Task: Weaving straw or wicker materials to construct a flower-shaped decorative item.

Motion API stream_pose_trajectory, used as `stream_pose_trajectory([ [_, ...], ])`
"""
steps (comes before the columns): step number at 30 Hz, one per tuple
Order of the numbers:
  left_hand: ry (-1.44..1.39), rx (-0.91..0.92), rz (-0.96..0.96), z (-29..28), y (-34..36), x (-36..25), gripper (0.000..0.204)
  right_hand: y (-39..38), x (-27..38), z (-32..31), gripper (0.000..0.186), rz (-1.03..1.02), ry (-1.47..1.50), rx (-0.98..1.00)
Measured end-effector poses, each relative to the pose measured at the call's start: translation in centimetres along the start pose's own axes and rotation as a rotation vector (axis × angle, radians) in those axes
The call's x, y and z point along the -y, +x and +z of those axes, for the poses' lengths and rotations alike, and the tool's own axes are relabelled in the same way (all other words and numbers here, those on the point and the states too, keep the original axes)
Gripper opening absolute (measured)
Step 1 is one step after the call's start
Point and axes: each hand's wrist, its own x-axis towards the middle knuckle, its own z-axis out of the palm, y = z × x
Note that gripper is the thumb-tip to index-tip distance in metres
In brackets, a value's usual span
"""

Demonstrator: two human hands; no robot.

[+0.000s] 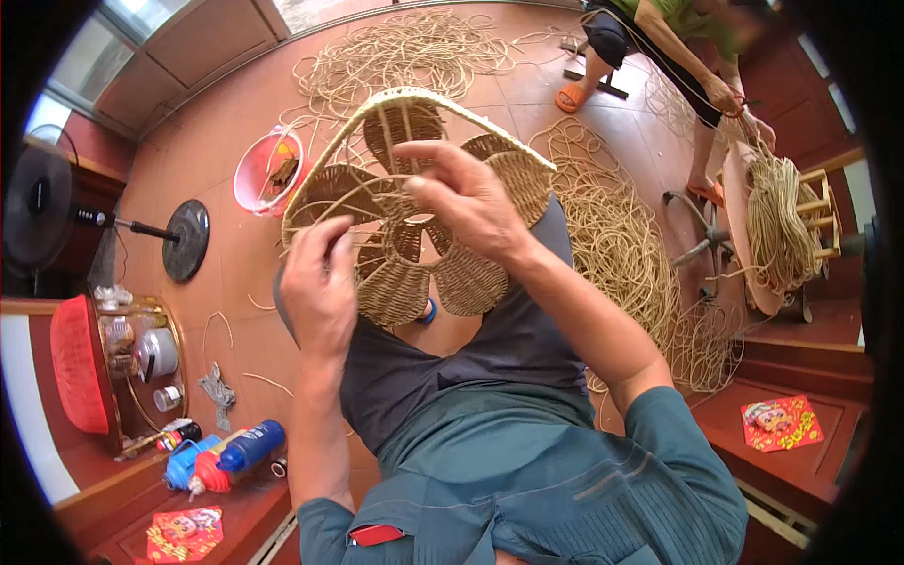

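Observation:
On my lap rests a woven seat-like frame [395,287] with flower-petal panels of tan twisted cord and a cord-wrapped rim. My left hand [320,282] is at its left side, fingers curled closed around a strand of cord [330,202]. That strand arcs over the left petal toward the flower's middle. Above the middle is my right hand [466,202], its thumb and forefinger apart and the other fingers bent. The right thumb is near the upper end of the strand; whether it touches is unclear. Part of the weave lies hidden beneath both hands.
Loose cord heaps [621,245] lie right and ahead. A pink bucket [250,193] and black fan [184,240] stand left; bottles [250,447] lie lower left. At upper right a person [664,47] handles cord beside a chair-like frame holding a cord bundle [786,221].

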Motion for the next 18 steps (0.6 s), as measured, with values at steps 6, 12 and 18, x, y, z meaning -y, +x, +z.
stream_pose_trajectory([
  [6,0.236,-0.081,0.317,5.0,2.2,0.0,0.02,-1.6,1.0,-4.3,0.035,0.06,0.068,-0.056],
  [12,0.275,-0.083,0.42,6.2,3.1,-0.5,0.022,-1.7,4.0,-7.9,0.033,0.049,-0.008,-0.147],
  [18,0.29,-0.119,0.427,7.1,3.5,-1.1,0.02,-0.3,6.7,-10.6,0.031,-0.138,0.205,-0.242],
])
